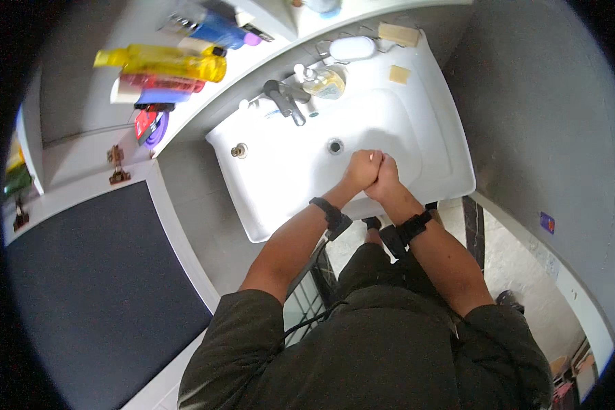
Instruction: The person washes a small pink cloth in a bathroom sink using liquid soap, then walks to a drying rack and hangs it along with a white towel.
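Over the white sink (pixel 273 184), my left hand (pixel 361 171) and my right hand (pixel 387 179) press together, fingers closed and curled against each other. Whatever lies between them is hidden. Just to the left of the hands, the drain (pixel 335 146) shows in the basin. A dark tap (pixel 284 102) stands at the sink's back edge. Beside it is a clear pump bottle of yellowish liquid soap (pixel 326 85). Each wrist wears a black strap with a small box, one on the left (pixel 332 217) and one on the right (pixel 406 232).
Bottles, among them a yellow one (pixel 164 63), crowd the open cabinet shelf at upper left. Its dark door panel (pixel 109 294) swings out on my left. A white soap dish (pixel 352 48), a beige block (pixel 398 35) and a yellowish piece (pixel 399 74) lie along the sink's back right.
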`<state>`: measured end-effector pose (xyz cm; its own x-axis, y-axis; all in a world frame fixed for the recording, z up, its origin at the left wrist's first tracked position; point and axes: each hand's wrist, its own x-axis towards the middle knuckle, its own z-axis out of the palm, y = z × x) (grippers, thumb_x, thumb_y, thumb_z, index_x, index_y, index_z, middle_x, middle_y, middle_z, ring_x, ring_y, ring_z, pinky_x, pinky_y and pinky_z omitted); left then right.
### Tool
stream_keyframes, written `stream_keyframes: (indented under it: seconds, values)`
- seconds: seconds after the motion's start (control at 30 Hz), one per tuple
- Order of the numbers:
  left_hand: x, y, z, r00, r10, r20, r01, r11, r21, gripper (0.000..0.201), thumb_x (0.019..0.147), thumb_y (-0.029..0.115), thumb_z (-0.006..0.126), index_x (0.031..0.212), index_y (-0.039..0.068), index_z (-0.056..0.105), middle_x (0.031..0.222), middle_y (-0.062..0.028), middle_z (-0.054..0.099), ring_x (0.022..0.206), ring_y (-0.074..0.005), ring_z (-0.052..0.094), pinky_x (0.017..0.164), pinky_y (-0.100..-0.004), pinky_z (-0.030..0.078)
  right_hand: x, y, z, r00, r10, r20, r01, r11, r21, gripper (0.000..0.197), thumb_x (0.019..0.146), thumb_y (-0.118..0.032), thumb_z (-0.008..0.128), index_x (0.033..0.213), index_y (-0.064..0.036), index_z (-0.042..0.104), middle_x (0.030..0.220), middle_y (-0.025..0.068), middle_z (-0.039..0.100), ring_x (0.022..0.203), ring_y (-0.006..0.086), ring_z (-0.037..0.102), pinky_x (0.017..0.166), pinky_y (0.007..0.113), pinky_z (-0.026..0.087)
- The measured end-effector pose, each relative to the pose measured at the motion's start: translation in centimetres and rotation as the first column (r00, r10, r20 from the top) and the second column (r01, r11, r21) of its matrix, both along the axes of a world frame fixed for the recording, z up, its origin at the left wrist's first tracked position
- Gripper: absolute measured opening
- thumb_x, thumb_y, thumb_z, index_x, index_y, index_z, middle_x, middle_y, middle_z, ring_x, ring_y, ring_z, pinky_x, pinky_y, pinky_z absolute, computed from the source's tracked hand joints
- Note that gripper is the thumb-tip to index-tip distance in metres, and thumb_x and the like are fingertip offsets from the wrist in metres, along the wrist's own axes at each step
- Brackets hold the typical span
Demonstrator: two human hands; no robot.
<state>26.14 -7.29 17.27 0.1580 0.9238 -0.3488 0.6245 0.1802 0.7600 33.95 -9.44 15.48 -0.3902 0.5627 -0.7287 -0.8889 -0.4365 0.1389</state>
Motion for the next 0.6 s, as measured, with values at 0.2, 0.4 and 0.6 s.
stream_keyframes:
  seconds: [0.2, 0.4, 0.6]
  values:
    - [-4.0, -2.9, 7.2, 0.993, -0.068, -0.098, 0.075, 0.995, 0.068, 0.039, 0.095, 0.031, 0.045, 0.083, 0.000, 0.067, 0.080, -0.0252, 0.064, 0.075, -0.0442, 0.062, 0.070, -0.0498, 0.050, -3.0, -2.4, 2.1, 0.982, 0.188, 0.004, -0.187, 0.974, 0.124, 0.037, 0.100, -0.039, 0.035, 0.107, -0.0086, 0.055, 0.107, 0.0090, 0.062, 0.102, 0.0254, 0.060, 0.095, 0.042, 0.048]
    - [-11.2, -6.8, 11.6, 0.943, -0.297, -0.153, 0.332, 0.882, 0.336, 0.024, 0.095, 0.019, 0.043, 0.104, 0.001, 0.055, 0.101, -0.0188, 0.059, 0.105, -0.0374, 0.056, 0.095, -0.0453, 0.044, -6.1, -3.7, 10.2, 0.930, 0.367, 0.034, -0.361, 0.891, 0.276, 0.052, 0.100, -0.057, 0.037, 0.109, -0.0097, 0.056, 0.112, 0.0079, 0.062, 0.107, 0.0269, 0.058, 0.100, 0.045, 0.045]
    - [-16.7, -10.2, 15.8, 0.839, -0.474, -0.268, 0.536, 0.807, 0.249, 0.027, 0.096, 0.024, 0.047, 0.109, 0.004, 0.058, 0.132, -0.0168, 0.053, 0.131, -0.0290, 0.043, 0.118, -0.0458, 0.023, -8.8, -5.6, 11.1, 0.851, 0.525, -0.015, -0.477, 0.785, 0.396, 0.039, 0.095, -0.049, 0.057, 0.101, -0.0113, 0.060, 0.101, 0.0047, 0.065, 0.092, 0.0170, 0.063, 0.084, 0.032, 0.052]
